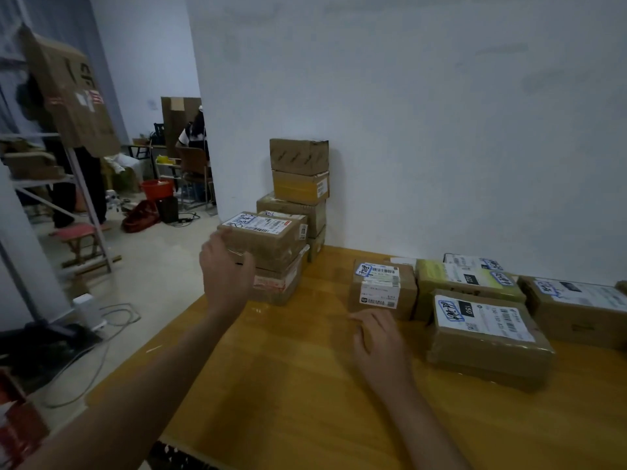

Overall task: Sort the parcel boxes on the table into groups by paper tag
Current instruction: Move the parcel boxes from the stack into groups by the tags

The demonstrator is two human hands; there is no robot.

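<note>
Brown parcel boxes with white paper tags stand on a yellow wooden table [305, 385]. At the table's far left corner a low stack carries a tagged box [268, 240] on top. My left hand [225, 269] hovers at that box's near left corner, fingers loosely curled, holding nothing. Behind it a taller stack [298, 184] leans on the wall. My right hand [380, 340] rests on the table just in front of a small box [383, 288], fingers relaxed. To the right lie a green-taped box [468, 283], a near box marked 150 [488, 337] and a far-right box [576, 307].
A white wall [441, 130] runs behind the table. Left of the table the floor holds cables, a white device [88, 310], a red stool [81, 235] and a metal shelf frame [44, 178]. A person sits far back by a chair [195, 137].
</note>
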